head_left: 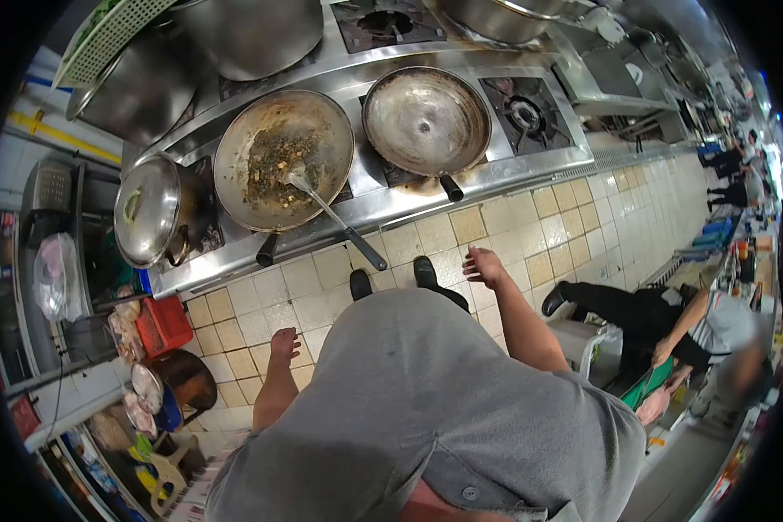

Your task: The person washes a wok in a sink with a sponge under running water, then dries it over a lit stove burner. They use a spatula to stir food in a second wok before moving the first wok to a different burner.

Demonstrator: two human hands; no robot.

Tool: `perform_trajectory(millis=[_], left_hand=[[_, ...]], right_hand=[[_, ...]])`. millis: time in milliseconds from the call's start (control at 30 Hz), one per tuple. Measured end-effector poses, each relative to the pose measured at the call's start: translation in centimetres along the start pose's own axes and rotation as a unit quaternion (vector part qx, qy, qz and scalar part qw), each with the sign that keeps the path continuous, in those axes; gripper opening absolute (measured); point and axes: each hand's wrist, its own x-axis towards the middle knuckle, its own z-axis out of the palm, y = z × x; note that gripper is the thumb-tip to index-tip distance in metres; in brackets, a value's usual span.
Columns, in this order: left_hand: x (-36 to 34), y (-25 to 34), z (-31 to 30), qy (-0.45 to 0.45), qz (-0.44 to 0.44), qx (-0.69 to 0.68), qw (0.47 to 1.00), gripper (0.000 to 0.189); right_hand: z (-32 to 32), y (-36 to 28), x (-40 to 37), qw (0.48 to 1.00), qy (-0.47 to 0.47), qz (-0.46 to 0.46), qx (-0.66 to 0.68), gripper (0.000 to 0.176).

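My left hand hangs over the tiled floor, holding nothing, its fingers loosely apart. My right hand is also free, fingers spread, in front of the stove edge. Nearest them on the stove sits a frying pan with dark chopped food in it. A spatula rests in this pan, its black handle reaching over the stove's front edge. To its right stands a second, worn pan with no food visible, its short black handle pointing toward me.
A lidded pot stands at the stove's left end, with large pots behind. An uncovered burner lies right. A red crate is on the left. At right, a co-worker holds something green over a counter.
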Motion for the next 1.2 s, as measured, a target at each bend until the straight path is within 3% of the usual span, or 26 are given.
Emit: perform_trajectory(millis=[133,200,233,267,333,400,467,500,567,600,667,733,800,833,900,933,1000,1033,1100,1200], left_hand=[[-0.4,-4.7,3.1,0.02,-0.058,-0.03,0.998,0.038],[0.1,-7.0,4.7,-0.05,-0.026,0.152,0.987,0.036],[0.8,-8.7,5.1,-0.09,0.069,0.258,0.96,0.036],[-0.1,-8.1,6.1,-0.082,0.065,0.259,0.96,0.036],[-2.3,-7.7,8.8,-0.033,0.098,0.214,0.971,0.037],[-4.2,-7.6,10.4,-0.021,0.128,0.19,0.973,0.037],[-8.5,-4.2,12.2,-0.001,0.005,0.094,0.996,0.037],[-10.8,-2.8,12.9,0.019,-0.006,0.086,0.996,0.037],[-6.4,-8.2,11.7,0.0,0.039,0.146,0.988,0.037],[-5.0,-10.3,11.3,-0.024,0.087,0.208,0.974,0.037],[-5.3,-10.6,11.3,-0.031,0.078,0.223,0.971,0.037],[-4.9,-10.2,11.2,-0.037,0.073,0.237,0.968,0.036],[-4.9,-10.8,11.3,-0.008,0.123,0.217,0.968,0.036],[-4.6,-11.2,11.4,-0.009,0.122,0.216,0.969,0.036],[-3.8,-11.4,11.5,-0.014,0.121,0.166,0.979,0.036],[-4.1,-10.8,11.7,-0.016,0.122,0.166,0.978,0.036],[-5.3,-8.9,12.5,-0.009,0.088,0.149,0.985,0.036],[-4.9,-9.1,12.4,-0.012,0.088,0.15,0.985,0.036],[-3.7,-9.9,12.1,-0.032,0.103,0.14,0.984,0.035],[-4.9,-7.8,11.8,-0.011,0.069,0.202,0.977,0.035]], right_hand=[[-1.0,-6.8,-0.4,0.995,-0.051,-0.082,-0.036,0.036],[-2.4,-8.0,1.6,0.979,-0.059,-0.126,-0.146,0.03],[-3.1,-8.5,2.5,0.978,-0.058,-0.118,-0.163,0.028],[-3.3,-9.2,2.9,0.978,-0.066,-0.118,-0.16,0.028],[-4.1,-10.4,2.5,0.993,-0.106,-0.049,0.022,0.036],[-3.5,-12.2,-0.4,0.991,-0.121,-0.045,0.015,0.041],[-1.8,-14.2,-3.1,0.97,-0.021,-0.23,-0.079,0.042],[-1.0,-15.5,-4.3,0.969,-0.026,-0.231,-0.079,0.042],[0.4,-17.2,-6.7,0.892,-0.009,-0.409,-0.192,0.042],[1.0,-17.9,-7.4,0.892,-0.011,-0.408,-0.193,0.042],[1.7,-19.6,-7.8,0.852,0.007,-0.38,-0.359,0.044],[2.4,-19.2,-5.4,0.856,0.014,-0.385,-0.346,0.047],[2.8,-18.2,-3.0,0.888,0.031,-0.408,-0.212,0.042],[3.2,-18.4,-3.3,0.887,0.03,-0.407,-0.214,0.042],[4.1,-18.9,-3.7,0.989,-0.03,-0.145,0.003,0.031],[4.0,-18.5,-3.0,0.989,-0.028,-0.146,0.003,0.031],[3.9,-16.5,-0.3,0.992,-0.114,-0.017,0.06,0.02],[4.0,-15.5,0.8,0.992,-0.111,-0.016,0.06,0.02],[4.2,-13.9,2.3,0.964,-0.175,0.104,0.168,0.017],[4.5,-12.3,2.3,0.956,-0.181,0.052,0.225,0.017]])
